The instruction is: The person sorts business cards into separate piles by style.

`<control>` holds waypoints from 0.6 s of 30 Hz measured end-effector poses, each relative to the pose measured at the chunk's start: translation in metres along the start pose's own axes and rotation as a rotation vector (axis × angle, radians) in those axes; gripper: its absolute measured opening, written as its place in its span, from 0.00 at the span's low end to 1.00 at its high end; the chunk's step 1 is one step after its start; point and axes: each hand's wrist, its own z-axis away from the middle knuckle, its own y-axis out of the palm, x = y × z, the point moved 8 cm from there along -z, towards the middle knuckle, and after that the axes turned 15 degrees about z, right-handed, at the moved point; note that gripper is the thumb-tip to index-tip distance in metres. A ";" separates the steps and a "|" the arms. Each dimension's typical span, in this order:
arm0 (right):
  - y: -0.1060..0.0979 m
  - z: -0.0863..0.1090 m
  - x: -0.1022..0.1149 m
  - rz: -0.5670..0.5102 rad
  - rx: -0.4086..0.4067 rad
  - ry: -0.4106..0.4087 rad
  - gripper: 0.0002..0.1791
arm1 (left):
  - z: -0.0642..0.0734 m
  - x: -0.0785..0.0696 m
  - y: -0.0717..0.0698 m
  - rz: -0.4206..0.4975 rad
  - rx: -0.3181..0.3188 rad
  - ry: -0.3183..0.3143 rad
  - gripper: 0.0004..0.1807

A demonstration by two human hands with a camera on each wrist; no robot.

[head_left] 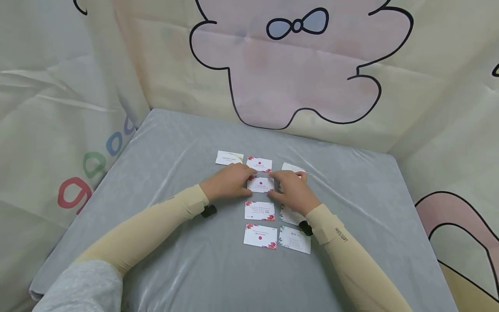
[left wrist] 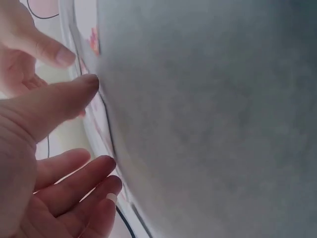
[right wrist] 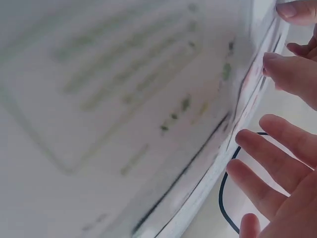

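Note:
My left hand (head_left: 230, 181) lies at the left edge of a white business card (head_left: 260, 185) with a red dot and red flowers at its corners. The thumb and fingertips are at its left corners. On the other side, my right hand (head_left: 293, 190) has its thumb and index finger at the card's right edge. Both hands look loosely spread in the wrist views, the left fingers (left wrist: 79, 188) and right fingers (right wrist: 267, 163) apart. Just beyond lies another red-flowered card (head_left: 259, 164). Beneath my right hand, a green-leaf card is mostly hidden.
Nearer me are two red-flowered cards, one with text (head_left: 258, 210) and one with a red dot (head_left: 259, 235). Green-leaf cards (head_left: 295, 239) form a column on the right. A green-edged card (head_left: 228, 157) lies at far left. Grey cloth (head_left: 187, 268) covers the table; printed curtains (head_left: 163, 65) surround it.

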 end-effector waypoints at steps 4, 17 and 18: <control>0.003 0.008 0.000 0.005 0.000 0.002 0.32 | -0.001 0.002 0.003 -0.007 -0.013 -0.029 0.32; 0.000 0.009 -0.001 -0.035 -0.013 0.005 0.32 | -0.003 0.003 0.004 0.002 -0.032 -0.029 0.31; 0.000 0.008 -0.001 -0.038 -0.011 0.003 0.32 | -0.002 0.003 0.003 0.001 -0.033 -0.030 0.31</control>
